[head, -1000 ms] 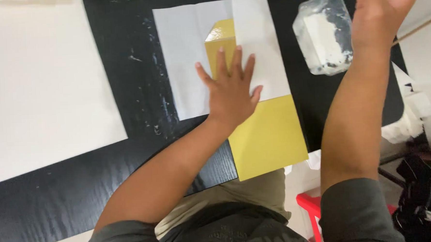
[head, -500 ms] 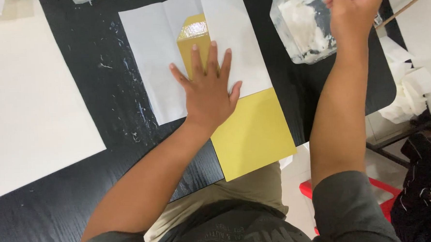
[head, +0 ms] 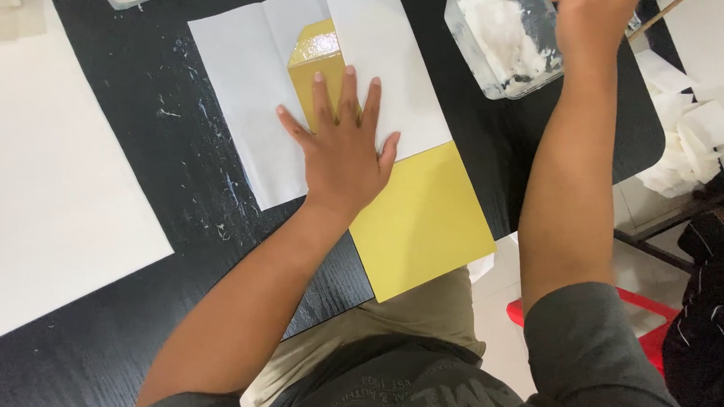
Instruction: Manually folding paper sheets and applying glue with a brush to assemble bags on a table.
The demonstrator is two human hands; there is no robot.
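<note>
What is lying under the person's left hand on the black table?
The left hand presses flat on a yellow sheet and the white paper folded around it. Whatever part lies directly beneath the palm is covered.

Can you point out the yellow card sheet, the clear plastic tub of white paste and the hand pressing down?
yellow card sheet [head: 424, 225], head view, bare lower half.
clear plastic tub of white paste [head: 501, 39], head view, its white contents.
left hand [head: 342, 151], head view, back of hand.
</note>
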